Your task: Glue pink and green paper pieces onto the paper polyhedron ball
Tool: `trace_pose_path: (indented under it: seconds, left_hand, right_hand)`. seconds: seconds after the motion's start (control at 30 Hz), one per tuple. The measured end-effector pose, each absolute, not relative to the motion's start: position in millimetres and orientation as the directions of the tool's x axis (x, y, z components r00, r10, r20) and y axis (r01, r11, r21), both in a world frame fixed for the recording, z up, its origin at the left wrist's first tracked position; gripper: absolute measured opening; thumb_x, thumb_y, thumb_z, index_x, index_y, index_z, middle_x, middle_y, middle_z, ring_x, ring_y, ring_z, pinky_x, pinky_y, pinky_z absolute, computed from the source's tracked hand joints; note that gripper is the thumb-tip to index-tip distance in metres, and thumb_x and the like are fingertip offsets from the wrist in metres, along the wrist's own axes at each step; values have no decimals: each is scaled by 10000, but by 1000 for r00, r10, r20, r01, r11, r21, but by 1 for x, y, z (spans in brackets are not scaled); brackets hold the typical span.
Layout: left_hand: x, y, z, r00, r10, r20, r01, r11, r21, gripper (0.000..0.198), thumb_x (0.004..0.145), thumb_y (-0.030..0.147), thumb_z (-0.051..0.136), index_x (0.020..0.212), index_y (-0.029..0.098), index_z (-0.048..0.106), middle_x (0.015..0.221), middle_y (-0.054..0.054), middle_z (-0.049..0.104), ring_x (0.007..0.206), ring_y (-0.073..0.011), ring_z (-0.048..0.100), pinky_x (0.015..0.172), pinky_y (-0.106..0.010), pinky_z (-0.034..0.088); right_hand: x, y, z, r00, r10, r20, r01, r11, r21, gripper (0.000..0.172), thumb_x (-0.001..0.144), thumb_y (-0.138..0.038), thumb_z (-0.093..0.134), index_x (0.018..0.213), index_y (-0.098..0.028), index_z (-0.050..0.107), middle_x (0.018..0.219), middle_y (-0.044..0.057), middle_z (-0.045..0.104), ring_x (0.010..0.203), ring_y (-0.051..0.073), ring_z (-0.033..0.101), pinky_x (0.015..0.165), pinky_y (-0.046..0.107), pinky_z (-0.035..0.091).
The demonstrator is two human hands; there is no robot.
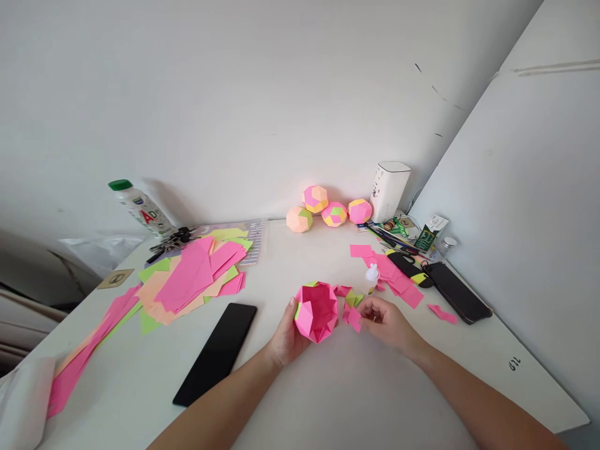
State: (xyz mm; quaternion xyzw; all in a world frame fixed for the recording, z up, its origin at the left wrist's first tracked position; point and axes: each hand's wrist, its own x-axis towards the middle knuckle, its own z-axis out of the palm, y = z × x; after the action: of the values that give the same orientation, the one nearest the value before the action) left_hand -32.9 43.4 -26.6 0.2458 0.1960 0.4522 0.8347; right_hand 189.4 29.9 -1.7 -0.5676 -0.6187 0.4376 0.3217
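Note:
A half-built folded-paper ball (317, 312), pink with some green and open on the side facing me, rests in my left hand (289, 334), whose fingers wrap round it. To its right, my right hand (385, 320) pinches a small pink folded paper piece (354, 319) between thumb and finger, just above the table. Behind that hand lie green and pink folded pieces (351, 299). A small white glue bottle (372, 275) stands beyond my right fingers. Pink paper slips (394, 278) are spread beside the bottle.
Several finished paper balls (315, 199) sit against the wall near a white container (390, 190). A black phone (218, 353) lies left, near sheets of coloured paper (187, 275) and a tilted-looking bottle (143, 209). On the right are a black pouch (457, 290) and a cutter (410, 269).

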Motion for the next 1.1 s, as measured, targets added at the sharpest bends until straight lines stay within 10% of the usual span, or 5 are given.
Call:
trace_pose_path:
  seconds: [0.43,0.97,1.1]
  left_hand:
    - [-28,36,-20,574,814,-92,-623,507,596,712,747,728,474,1147,156,616,1086,-133,664,994,-290,610,939,-431,386]
    - [-30,37,-14,565,808,-169,-654,563,505,701,741,717,495,1048,110,661,955,-150,709,859,-271,656,828,-375,448]
    - [-32,38,-17,556,808,-194,-663,572,483,687,731,712,513,1067,129,645,942,-146,710,820,-280,668,791,-383,461]
  right_hand:
    - [170,14,-10,-259,956,-139,350,-41,-936,19,699,-152,628,714,-163,624,646,-14,570,562,116,473,527,246,388]
    - [164,1,-2,-383,878,287,270,404,-874,125,848,-231,574,784,-197,675,732,55,650,625,158,572,539,271,473]
    - [176,10,7,-116,891,439,404,446,-799,204,881,-247,519,686,-210,568,629,14,545,585,152,506,560,291,451]
